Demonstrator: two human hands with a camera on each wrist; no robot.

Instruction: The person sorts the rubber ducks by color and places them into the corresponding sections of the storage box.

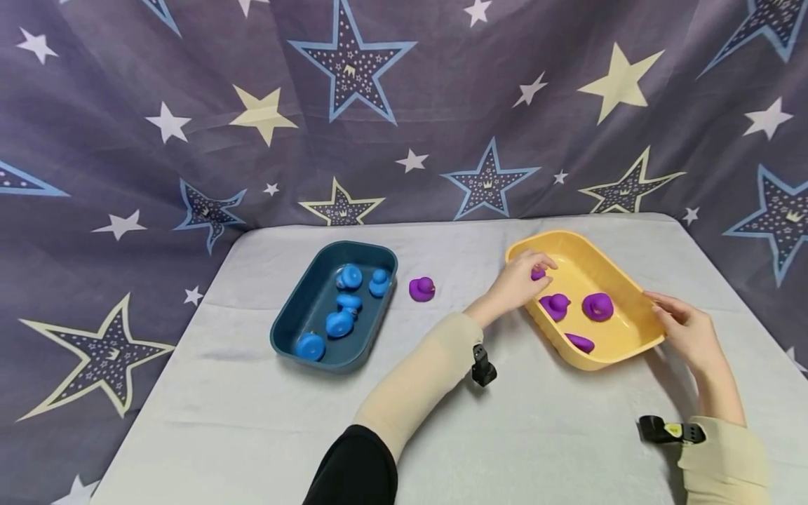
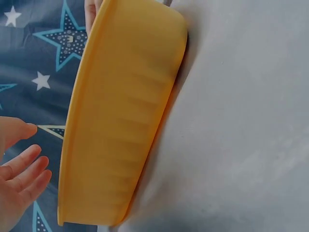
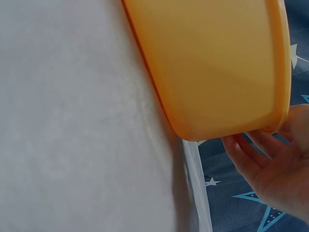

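Observation:
A yellow tray (image 1: 607,359) lies on the right of the table and holds three purple ducks (image 1: 597,306). My left hand (image 1: 524,277) reaches over its near-left rim, and its fingertips lie by a further small purple duck (image 1: 539,273) inside. In the left wrist view that hand (image 2: 19,174) shows straight, spread fingers beside the tray's outer wall (image 2: 120,121), with nothing between them. My right hand (image 1: 684,330) rests its fingers on the tray's right rim. The right wrist view shows the relaxed fingers (image 3: 263,162) touching the tray's corner (image 3: 270,128).
A dark blue tray (image 1: 372,247) with several blue ducks (image 1: 339,323) sits to the left. One purple duck (image 1: 421,288) stands on the grey table (image 1: 252,421) between the trays. A star-patterned cloth (image 1: 404,105) hangs behind, and the table's right edge is close to the yellow tray.

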